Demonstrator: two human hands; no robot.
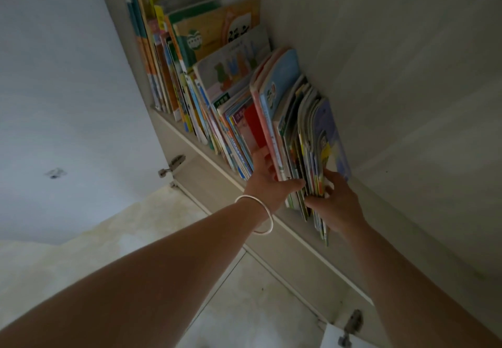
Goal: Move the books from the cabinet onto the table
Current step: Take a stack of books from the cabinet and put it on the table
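A row of colourful children's books (206,57) stands upright on a high cabinet shelf (190,141), seen from below. At the row's right end a bundle of thin books (315,141) juts out past the shelf edge. My left hand (267,182), with a silver bangle on the wrist, has its fingers slid between the books on the bundle's left side, thumb across the lower edges. My right hand (336,203) clasps the bundle's right side and bottom. Both hands grip the same bundle. The table is out of sight.
The cabinet's pale side panel (407,76) rises just right of the bundle. Metal door hinges sit at the cabinet frame on the left (172,165) and at the bottom right (350,326). The wall and ceiling (54,76) lie to the left.
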